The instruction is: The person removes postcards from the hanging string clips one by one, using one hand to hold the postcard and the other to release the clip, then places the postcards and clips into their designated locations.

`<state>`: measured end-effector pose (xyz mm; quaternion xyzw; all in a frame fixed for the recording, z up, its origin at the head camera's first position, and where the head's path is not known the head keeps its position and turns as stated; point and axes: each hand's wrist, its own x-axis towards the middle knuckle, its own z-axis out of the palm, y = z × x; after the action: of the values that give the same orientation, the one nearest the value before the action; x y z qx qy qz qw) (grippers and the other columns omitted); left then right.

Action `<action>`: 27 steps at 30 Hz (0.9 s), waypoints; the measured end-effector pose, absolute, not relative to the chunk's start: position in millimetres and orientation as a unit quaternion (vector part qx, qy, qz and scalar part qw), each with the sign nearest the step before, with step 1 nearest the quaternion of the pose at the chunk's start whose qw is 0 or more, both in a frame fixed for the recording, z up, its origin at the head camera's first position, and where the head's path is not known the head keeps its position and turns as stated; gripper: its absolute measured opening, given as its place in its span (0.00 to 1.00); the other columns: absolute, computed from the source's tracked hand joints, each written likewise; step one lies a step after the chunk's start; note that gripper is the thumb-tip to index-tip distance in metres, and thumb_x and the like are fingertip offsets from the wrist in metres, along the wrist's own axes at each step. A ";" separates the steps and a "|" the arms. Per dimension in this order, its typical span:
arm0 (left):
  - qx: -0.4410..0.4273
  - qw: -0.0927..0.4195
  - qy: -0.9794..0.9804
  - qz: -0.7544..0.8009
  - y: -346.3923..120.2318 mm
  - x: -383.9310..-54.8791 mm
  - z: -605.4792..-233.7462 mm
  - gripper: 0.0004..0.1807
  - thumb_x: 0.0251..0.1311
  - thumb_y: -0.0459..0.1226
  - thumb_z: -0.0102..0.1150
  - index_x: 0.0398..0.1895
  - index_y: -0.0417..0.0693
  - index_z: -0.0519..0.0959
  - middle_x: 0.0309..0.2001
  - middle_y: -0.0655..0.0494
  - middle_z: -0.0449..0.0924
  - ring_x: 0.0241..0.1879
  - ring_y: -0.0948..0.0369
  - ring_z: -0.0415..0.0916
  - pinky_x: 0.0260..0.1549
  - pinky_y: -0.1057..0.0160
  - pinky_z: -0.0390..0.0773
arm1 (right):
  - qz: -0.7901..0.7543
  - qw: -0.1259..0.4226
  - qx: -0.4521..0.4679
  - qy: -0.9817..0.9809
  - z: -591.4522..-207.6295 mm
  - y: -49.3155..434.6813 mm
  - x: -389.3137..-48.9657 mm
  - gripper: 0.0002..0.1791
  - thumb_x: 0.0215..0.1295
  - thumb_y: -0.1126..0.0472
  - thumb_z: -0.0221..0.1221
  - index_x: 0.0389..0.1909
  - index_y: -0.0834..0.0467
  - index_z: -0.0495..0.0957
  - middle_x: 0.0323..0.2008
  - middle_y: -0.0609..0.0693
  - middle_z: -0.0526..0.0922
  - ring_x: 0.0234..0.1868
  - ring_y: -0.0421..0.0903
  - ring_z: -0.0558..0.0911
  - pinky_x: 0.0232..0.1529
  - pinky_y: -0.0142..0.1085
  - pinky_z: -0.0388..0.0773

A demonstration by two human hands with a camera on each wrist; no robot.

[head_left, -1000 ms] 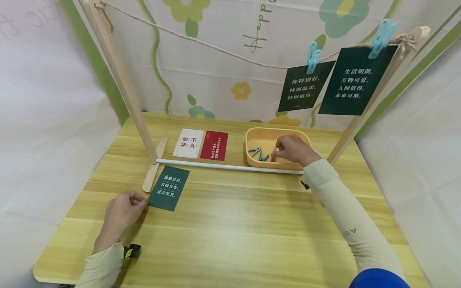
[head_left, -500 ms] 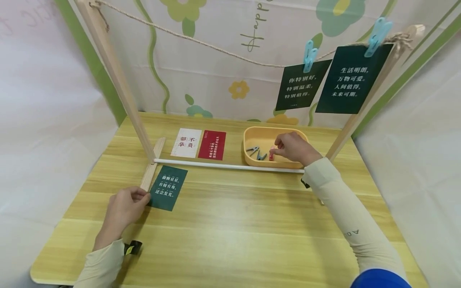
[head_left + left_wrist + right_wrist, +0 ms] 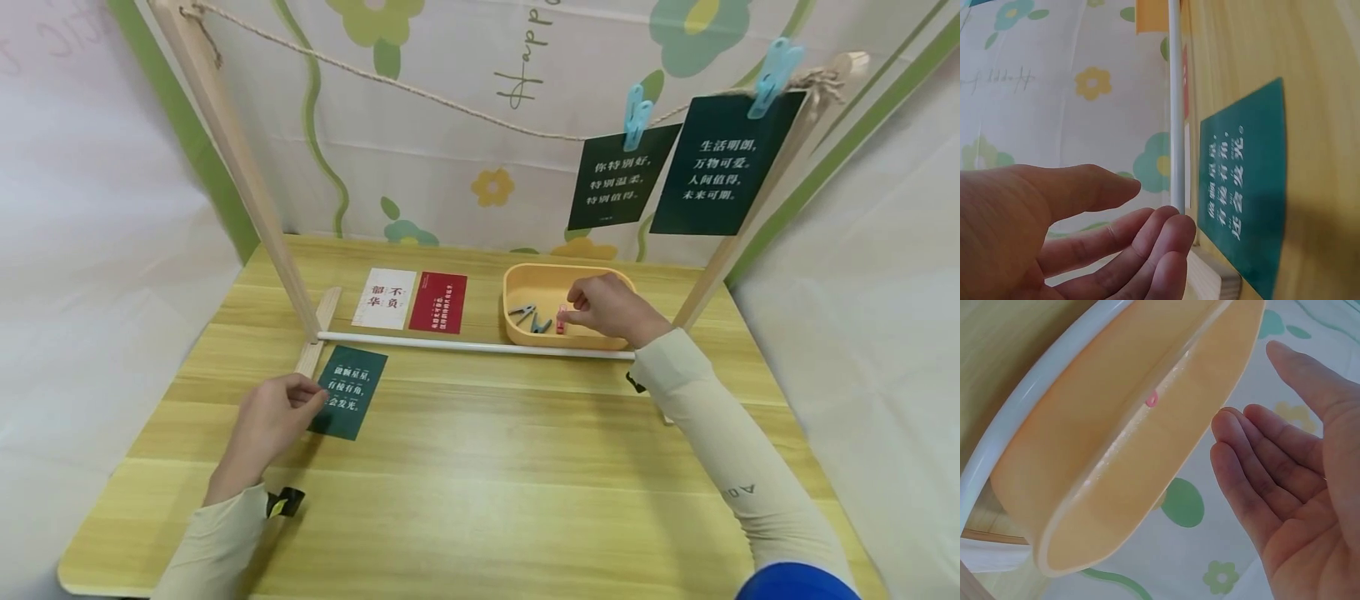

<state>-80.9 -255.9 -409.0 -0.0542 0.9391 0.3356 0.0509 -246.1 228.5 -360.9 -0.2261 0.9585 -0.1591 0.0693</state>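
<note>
In the head view my left hand [image 3: 272, 421] hovers at the near left of a dark green card [image 3: 351, 396] with white writing, its fingertips overlapping the card's edge. The left wrist view shows that hand's thumb and fingers apart, with nothing between them; the card [image 3: 1244, 181] lies flat on the table beyond. My right hand [image 3: 611, 308] is over a yellow-orange basket [image 3: 517, 283]. Close to its fingertips is a pink clothespin [image 3: 561, 323], which shows as a small pink tip [image 3: 1152, 398] inside the basket in the right wrist view. Thumb and fingers of this hand are relaxed and hold nothing.
Several grey clothespins [image 3: 539, 326] lie in the basket. Behind a white rod [image 3: 465, 346] are a white card [image 3: 385, 298] and a red card [image 3: 438, 302]. Two dark green cards [image 3: 622, 179] hang by blue clothespins [image 3: 637, 117] from a rope [image 3: 450, 106] between wooden posts [image 3: 240, 175].
My left hand has moved right and slightly away from me, so its fingertips overlap the green card. The right hand stays over the basket, and the pink clothespin shows a little more. The head view shifts slightly.
</note>
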 end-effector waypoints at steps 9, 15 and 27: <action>-0.040 0.051 0.941 0.331 -244.7 -90.7 -402.5 0.12 0.72 0.42 0.64 0.47 0.42 0.87 0.42 0.46 0.89 0.40 0.55 0.84 0.34 0.63 0.82 | -0.166 0.055 -0.240 0.955 -352.8 223.9 -238.9 0.22 0.69 0.51 0.71 0.49 0.66 0.86 0.42 0.57 0.90 0.42 0.50 0.87 0.52 0.50 0.87; -0.024 0.031 0.946 0.321 -240.1 -96.5 -398.2 0.12 0.72 0.42 0.63 0.45 0.44 0.88 0.41 0.49 0.91 0.41 0.54 0.86 0.36 0.61 0.82 | -0.163 0.044 -0.253 0.953 -348.6 220.9 -234.4 0.20 0.68 0.52 0.72 0.48 0.66 0.86 0.41 0.57 0.90 0.41 0.50 0.87 0.50 0.49 0.87; -0.024 0.047 0.940 0.337 -231.8 -107.6 -391.3 0.12 0.74 0.42 0.62 0.49 0.43 0.87 0.46 0.44 0.90 0.46 0.50 0.86 0.39 0.57 0.86 | -0.160 0.037 -0.265 0.950 -344.1 216.9 -229.3 0.19 0.67 0.53 0.72 0.48 0.66 0.86 0.42 0.57 0.90 0.42 0.51 0.87 0.50 0.49 0.87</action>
<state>-107.6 -231.8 -391.3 -0.0236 0.9399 0.3374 0.0474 -229.3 216.9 -344.1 -0.2646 0.9503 -0.1600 0.0369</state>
